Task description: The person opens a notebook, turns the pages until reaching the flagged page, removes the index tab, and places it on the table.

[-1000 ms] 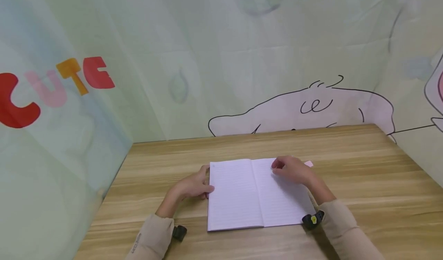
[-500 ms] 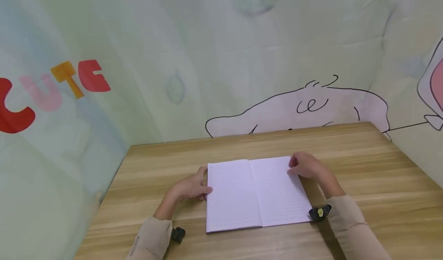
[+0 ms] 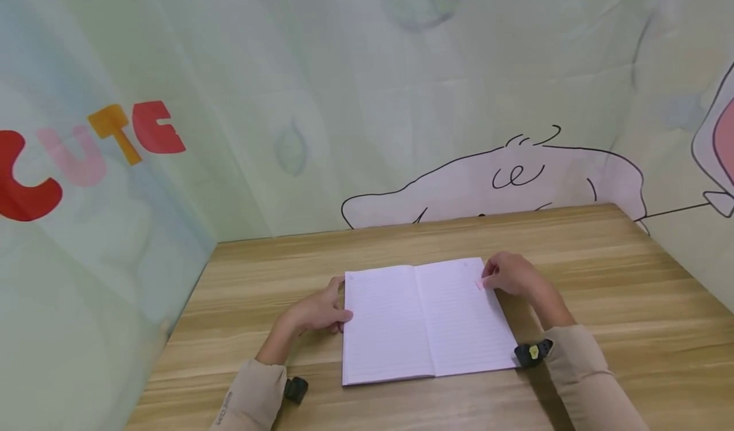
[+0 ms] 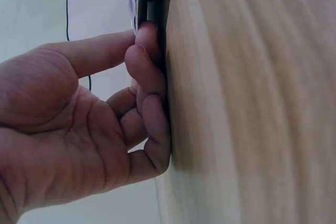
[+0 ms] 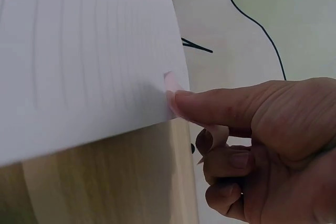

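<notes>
An open notebook point(image 3: 384, 329) with white lined pages lies on the wooden table. My left hand point(image 3: 318, 308) holds its left edge, thumb on the page and the curled fingers point(image 4: 149, 72) low against the tabletop at the edge. At the upper right edge of the right page, my right hand point(image 3: 512, 275) pinches a small pink sticky note point(image 5: 170, 82). One end of the pink slip lies on the page beside the thumb; a pale tip sticks out below the index finger in the right wrist view. The middle of the slip is hidden by the fingers.
The wooden table point(image 3: 275, 259) reaches back to a fabric backdrop point(image 3: 321, 99) with cartoon drawings and the letters CUTE. A black camera strap point(image 3: 533, 352) on the right wrist sits by the notebook's lower right corner.
My right hand has moved from above the right page to its right edge. A bit of pink now shows on the page beside the thumb. The left hand keeps its hold.
</notes>
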Demonstrator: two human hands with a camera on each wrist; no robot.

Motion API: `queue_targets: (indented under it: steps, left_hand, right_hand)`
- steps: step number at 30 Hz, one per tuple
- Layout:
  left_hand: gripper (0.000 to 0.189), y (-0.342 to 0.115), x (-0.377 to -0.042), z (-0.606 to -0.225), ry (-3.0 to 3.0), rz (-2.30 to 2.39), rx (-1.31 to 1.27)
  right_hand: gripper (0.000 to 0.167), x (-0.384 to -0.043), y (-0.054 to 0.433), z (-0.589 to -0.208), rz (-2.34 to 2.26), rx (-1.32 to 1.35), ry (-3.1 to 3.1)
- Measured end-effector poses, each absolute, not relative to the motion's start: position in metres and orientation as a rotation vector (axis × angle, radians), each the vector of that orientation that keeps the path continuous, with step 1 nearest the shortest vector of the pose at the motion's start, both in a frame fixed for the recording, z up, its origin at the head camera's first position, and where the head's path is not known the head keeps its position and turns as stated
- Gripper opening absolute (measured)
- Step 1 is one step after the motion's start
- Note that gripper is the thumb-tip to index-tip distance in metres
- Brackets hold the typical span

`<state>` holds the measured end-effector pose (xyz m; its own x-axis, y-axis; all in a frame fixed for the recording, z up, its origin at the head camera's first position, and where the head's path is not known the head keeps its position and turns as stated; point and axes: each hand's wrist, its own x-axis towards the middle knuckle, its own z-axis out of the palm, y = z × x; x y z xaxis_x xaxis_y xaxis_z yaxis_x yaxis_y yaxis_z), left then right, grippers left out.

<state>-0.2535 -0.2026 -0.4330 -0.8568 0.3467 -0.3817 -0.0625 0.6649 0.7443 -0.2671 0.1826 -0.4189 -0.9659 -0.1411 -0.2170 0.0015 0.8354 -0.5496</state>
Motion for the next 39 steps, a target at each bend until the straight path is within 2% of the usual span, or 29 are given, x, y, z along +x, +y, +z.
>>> queue_targets:
  steps: [7, 12, 21, 30, 39]
  left_hand:
    - [0.084, -0.203, -0.252, -0.432, 2.383, 1.080, 0.204]
    - [0.084, -0.202, -0.253, -0.432, 2.379, 1.085, 0.215]
    - [0.085, -0.201, -0.253, -0.432, 2.378, 1.077, 0.227]
    - [0.084, -0.203, -0.252, -0.431, 2.386, 1.081, 0.193]
    - [0.083, -0.199, -0.254, -0.430, 2.400, 1.062, 0.219]
  right_hand:
    - [0.009, -0.265, 0.188, -0.415, -0.842, -0.204, 2.745]
    - [0.011, -0.262, 0.197, -0.411, -0.814, -0.272, 2.744]
    - [0.009, -0.262, 0.217, -0.405, -0.815, -0.262, 2.718]
    - [0.014, -0.263, 0.225, -0.400, -0.763, -0.243, 2.739]
    - [0.011, -0.264, 0.233, -0.403, -0.743, -0.178, 2.702]
